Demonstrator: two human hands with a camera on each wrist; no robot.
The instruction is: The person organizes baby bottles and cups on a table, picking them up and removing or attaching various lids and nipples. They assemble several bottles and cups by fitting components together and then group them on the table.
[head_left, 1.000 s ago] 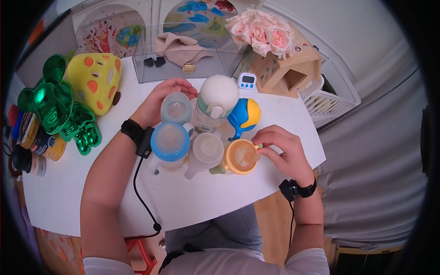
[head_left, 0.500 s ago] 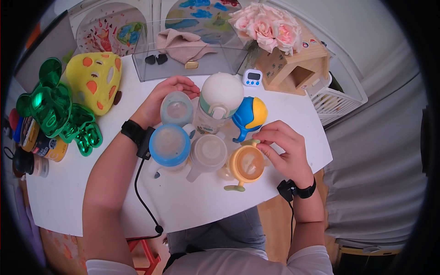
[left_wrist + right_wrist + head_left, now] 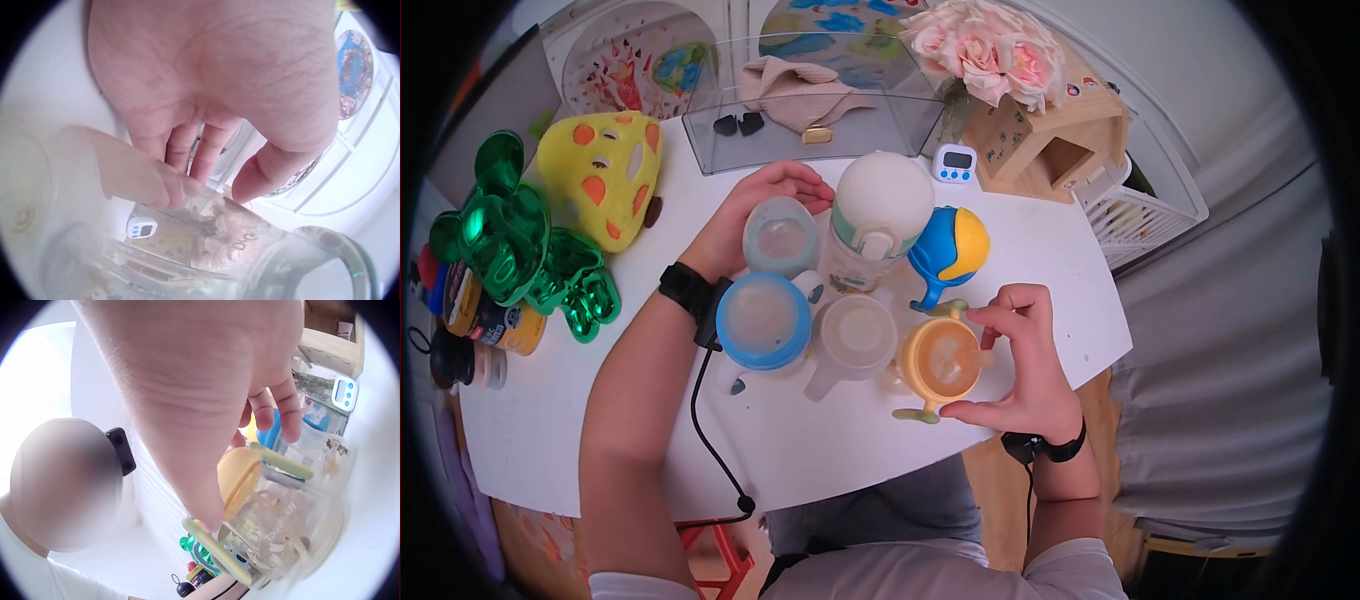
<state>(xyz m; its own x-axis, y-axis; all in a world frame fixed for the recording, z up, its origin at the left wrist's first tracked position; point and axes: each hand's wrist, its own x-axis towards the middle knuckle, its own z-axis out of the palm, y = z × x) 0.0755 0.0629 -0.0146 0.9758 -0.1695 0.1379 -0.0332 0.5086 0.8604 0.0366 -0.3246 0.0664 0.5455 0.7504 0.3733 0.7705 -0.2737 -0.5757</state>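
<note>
A clear cup with a yellow lid and green-tipped handles (image 3: 943,358) stands near the table's front right. My right hand (image 3: 1037,372) spreads round its right side, thumb by the near handle and fingers by the far one. My left hand (image 3: 748,212) lies with relaxed fingers behind a clear bottle with a pale green top (image 3: 782,240); the left wrist view shows the fingers partly through clear plastic. Between the hands stand a blue-lidded cup (image 3: 763,322), a greyish translucent cup (image 3: 856,336), a tall white-domed bottle (image 3: 884,195) and a blue-and-yellow cup (image 3: 962,248).
At the left sit a shiny green bear figure (image 3: 510,235), a yellow plush (image 3: 603,170) and jars (image 3: 510,325). Behind the cups are a clear grey bin (image 3: 740,140) with a cloth, a white timer (image 3: 953,163), pink roses (image 3: 990,55) and a wooden house (image 3: 1050,135).
The yellow-lidded cup has turned, its handles now pointing away from and toward the person. My right hand has gone from pinching one handle to spreading beside both. My left hand stays put.
</note>
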